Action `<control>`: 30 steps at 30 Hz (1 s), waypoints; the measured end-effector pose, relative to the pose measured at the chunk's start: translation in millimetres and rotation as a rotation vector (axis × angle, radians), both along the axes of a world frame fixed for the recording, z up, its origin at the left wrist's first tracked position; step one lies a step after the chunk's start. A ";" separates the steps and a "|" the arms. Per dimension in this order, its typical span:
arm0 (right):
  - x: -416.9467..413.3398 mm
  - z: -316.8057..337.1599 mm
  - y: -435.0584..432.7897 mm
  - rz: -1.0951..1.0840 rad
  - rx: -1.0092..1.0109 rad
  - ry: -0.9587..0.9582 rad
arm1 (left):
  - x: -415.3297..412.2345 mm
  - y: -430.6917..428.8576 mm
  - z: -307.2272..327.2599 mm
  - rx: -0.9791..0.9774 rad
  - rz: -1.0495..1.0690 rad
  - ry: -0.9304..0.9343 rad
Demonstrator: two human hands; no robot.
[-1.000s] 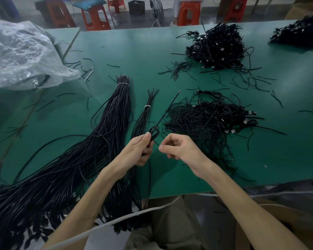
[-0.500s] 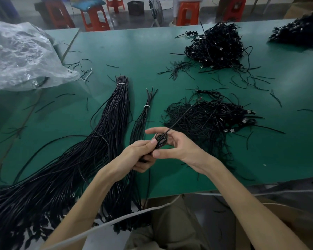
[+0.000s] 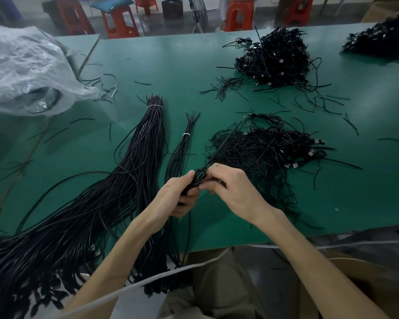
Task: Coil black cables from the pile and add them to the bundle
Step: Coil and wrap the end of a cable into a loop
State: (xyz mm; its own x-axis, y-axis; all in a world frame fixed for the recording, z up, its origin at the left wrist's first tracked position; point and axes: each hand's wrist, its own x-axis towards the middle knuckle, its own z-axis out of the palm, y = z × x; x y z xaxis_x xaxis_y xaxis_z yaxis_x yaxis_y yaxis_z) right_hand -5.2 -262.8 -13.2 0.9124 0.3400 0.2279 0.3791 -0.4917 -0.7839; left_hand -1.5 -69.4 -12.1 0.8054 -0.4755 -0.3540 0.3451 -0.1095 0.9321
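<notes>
Black thin cable, wound into a small coil (image 3: 199, 178), sits between both hands above the near middle of the green worktop (image 3: 171, 65). The left hand (image 3: 177, 194) grips the coil from the left with curled fingers. The right hand (image 3: 235, 192), half a second ago palm-up with fingers spread beside the coil, now lies knuckles-up and pinches it from the right; a second ago it was clear of the left hand. The cable's free tail slants far-right over the tangled pile of black cables (image 3: 263, 153). Left of the hands lie the slim tied bundle (image 3: 182, 148) and the thick tied bundle (image 3: 143, 157).
</notes>
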 end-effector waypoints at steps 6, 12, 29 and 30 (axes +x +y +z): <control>-4.6 -1.6 4.1 -0.002 -0.006 -0.010 | -6.4 -8.5 -2.1 0.109 0.147 -0.048; -11.5 -0.9 3.5 -0.085 -0.174 -0.201 | -5.8 -4.4 2.9 0.133 0.028 -0.104; -3.7 9.0 4.2 -0.128 0.051 -0.230 | 5.1 15.8 31.3 0.578 -0.018 -1.001; -4.9 9.7 6.5 -0.128 0.083 -0.211 | 6.5 15.7 32.9 0.643 -0.009 -1.084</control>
State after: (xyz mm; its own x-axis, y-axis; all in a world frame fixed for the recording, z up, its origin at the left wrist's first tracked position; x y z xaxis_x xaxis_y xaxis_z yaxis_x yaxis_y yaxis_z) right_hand -10.1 -256.3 -3.5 0.8759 0.1975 0.4402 0.4777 -0.4838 -0.7334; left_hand 5.0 -53.7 20.8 0.8241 -0.4699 0.3163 -0.5652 -0.6460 0.5131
